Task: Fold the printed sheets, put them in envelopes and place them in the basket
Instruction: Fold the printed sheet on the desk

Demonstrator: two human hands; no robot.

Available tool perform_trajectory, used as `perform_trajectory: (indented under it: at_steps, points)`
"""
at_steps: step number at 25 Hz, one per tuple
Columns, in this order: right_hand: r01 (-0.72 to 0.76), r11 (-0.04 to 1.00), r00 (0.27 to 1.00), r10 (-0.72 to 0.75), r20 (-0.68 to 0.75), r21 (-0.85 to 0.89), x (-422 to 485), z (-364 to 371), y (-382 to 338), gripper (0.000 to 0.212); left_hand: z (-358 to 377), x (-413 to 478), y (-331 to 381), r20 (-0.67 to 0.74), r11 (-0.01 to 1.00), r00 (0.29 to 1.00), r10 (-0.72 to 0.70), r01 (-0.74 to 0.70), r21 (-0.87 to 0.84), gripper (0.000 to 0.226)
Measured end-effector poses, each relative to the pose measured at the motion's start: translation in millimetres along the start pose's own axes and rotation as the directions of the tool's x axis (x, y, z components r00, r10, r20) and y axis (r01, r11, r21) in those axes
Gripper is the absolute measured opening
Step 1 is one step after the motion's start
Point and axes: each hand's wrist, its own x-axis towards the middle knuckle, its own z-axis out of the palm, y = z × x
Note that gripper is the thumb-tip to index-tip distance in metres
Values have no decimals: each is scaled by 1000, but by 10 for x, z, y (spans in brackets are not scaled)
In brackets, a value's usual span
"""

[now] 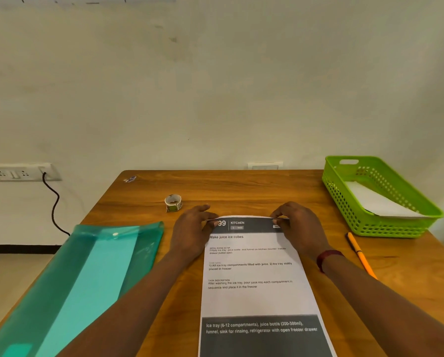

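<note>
**Both hands pinch the far edge of the printed sheet**

Your left hand [190, 228] and right hand [299, 226] each hold a far corner of the printed sheet [257, 274], which lies flat on the wooden desk [241, 186] right in front of you. Each grip is closed down to a pinch: thumb and fingertips meet on the paper's top edge, which lifts slightly off the desk, while the other fingers stay loosely curled. The sheet's heading reads "Kitchen" and "Make juice ice cubes".

The green plastic basket [344, 202] sits at the desk's far right corner, well apart from your hands, with a white envelope [380, 202] lying inside it. An orange pencil [360, 253] lies on the desk just in front of the basket, beside your right forearm. A teal translucent folder [68, 284] covers the left side of the desk, pale paper showing through it. A small roll of stickers [173, 202] stands beyond your left hand.
</note>
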Motion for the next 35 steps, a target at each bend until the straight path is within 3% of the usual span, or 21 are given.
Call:
perform_trajectory:
  at_steps: [4,10,16,20,23,25,28,32,35]
  points:
    - [-18,998,998,22,-66,66,-139,-53,-49,14,-68,-159,44,-76,995,996,37,-44,-88,16]
    - [68,996,994,-62,-90,63,-473,-45,-146,16,-89,-449,32,13,996,997,79,-78,-40,13]
    - [85,989,991,-97,-95,-123,-710,-49,-167,30,-71,-632,107,122,992,985,119,-124,33,19]
    - [150,954,989,-142,49,-259,-846,-30,-160,31,4,-723,93,225,963,961,161,-203,177,48]
    - [126,949,972,-60,227,-289,-918,-21,-223,55,88,-810,100,352,896,923,157,-283,343,62]
    - [129,951,941,-28,338,-281,-949,-8,-305,74,133,-858,99,436,882,892,120,-297,365,73]
    - [142,948,891,2,454,-284,-944,36,-419,81,167,-906,94,504,886,858,99,-307,348,69]
    - [121,953,877,29,480,-278,-948,132,-645,73,182,-929,87,515,871,850,114,-335,360,66]
    - [176,954,866,-33,499,-244,-998,247,-821,80,195,-937,91,505,859,848,158,-370,353,70]
